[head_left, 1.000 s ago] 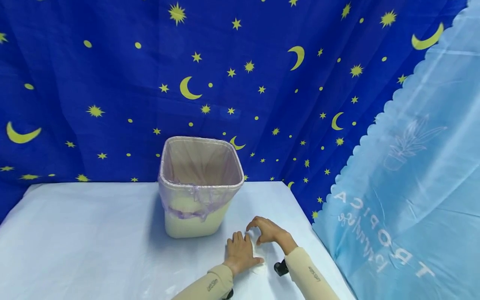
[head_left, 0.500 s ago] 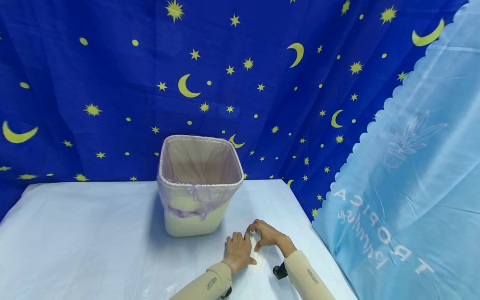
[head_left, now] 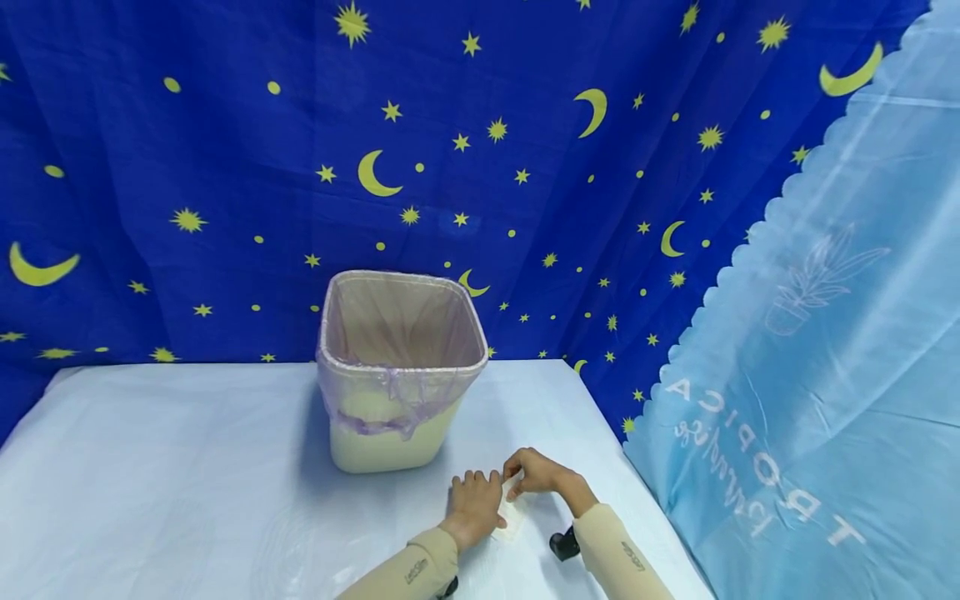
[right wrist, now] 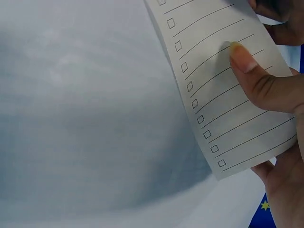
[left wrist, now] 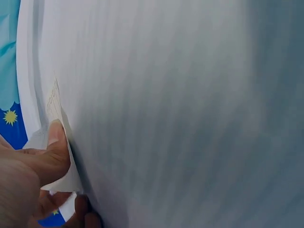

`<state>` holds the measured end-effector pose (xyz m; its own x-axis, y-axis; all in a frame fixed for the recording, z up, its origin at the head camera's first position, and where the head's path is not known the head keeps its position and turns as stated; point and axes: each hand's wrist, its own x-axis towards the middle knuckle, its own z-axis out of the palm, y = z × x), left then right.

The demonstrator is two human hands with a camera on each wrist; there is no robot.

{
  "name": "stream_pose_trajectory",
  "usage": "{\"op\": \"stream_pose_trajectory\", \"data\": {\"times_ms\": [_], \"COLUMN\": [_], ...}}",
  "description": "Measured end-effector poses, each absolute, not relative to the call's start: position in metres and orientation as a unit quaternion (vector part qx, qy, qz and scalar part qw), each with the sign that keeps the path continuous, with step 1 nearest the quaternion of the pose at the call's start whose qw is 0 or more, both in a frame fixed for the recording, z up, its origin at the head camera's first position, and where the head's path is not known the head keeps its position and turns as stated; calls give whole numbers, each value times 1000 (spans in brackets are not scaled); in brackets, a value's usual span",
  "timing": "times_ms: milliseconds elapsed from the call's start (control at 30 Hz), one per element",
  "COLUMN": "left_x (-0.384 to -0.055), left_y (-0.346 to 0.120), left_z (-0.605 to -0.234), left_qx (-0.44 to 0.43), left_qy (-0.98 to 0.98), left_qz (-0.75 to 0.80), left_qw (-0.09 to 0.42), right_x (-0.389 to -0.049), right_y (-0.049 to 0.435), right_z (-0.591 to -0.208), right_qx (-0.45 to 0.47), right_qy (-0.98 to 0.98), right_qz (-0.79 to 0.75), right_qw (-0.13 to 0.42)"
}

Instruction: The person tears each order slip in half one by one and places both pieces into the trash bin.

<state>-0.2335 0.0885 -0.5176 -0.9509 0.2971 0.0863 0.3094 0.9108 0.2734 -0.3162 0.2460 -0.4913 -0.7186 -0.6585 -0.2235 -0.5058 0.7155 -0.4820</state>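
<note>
A white slip of checklist paper, printed with ruled lines and a column of small boxes, is held between my two hands just above the table. In the head view only a pale strip of the paper shows between them. My left hand grips its left side, the thumb lying on the paper in the left wrist view. My right hand pinches the upper right part, with its thumb across the lines and other fingers behind the sheet.
A cream bin lined with a thin purple bag stands beyond the hands, slightly left. The white-covered table spreads to the left. Behind hangs a blue curtain with stars and moons; a light blue cloth hangs at the right.
My right hand has moved slightly toward me, its thumb and fingers closing on the paper. The left thumb has drawn in toward its fingers. The bin stays put.
</note>
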Motion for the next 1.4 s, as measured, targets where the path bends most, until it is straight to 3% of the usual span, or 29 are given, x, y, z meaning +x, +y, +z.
{"op": "stream_pose_trajectory", "data": {"times_ms": [567, 867, 1100, 1400], "left_x": [-231, -220, -215, -209], "left_y": [41, 0, -26, -57], "left_z": [-510, -515, -515, -508], "left_qx": [-233, -216, -215, -212], "left_qy": [-936, -915, -917, -926], "left_qz": [-262, -336, -333, -311], "left_qw": [8, 54, 36, 15], "right_x": [-310, -295, -288, -273], "right_y": [233, 202, 171, 135], "right_z": [-486, -481, -478, -474], "right_qx": [-358, -326, -347, -354], "right_qy": [871, 855, 872, 906], "right_qz": [-295, -357, -299, -203], "right_qw": [164, 188, 172, 110]}}
